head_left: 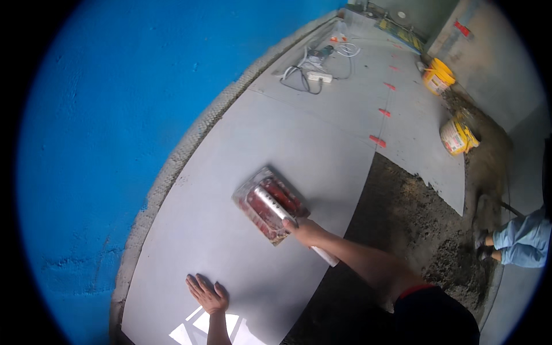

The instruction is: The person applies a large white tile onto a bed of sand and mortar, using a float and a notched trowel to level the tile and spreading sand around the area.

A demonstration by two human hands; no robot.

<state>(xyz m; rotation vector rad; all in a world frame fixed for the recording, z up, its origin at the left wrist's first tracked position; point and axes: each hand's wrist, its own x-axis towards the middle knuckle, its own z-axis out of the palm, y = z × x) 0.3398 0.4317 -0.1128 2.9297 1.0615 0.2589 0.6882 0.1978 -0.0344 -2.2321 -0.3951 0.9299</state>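
Observation:
My right hand [303,231] grips the long silver handle of a flat tool [262,200] with a square, grimy red body, which sits on a large pale grey tile [190,218] in the lower middle. My left hand [207,293] lies palm down on the same tile at the lower left, fingers spread and holding nothing. Dark, crumbly mortar [402,218] is exposed beside the tile's right edge.
A blue wall [103,115] borders the left. Cables and a power strip [319,77] lie at the back, near red tile clips [384,112]. Two yellow buckets [438,73] [454,137] are at the right. Another person's legs [520,241] show at the right edge.

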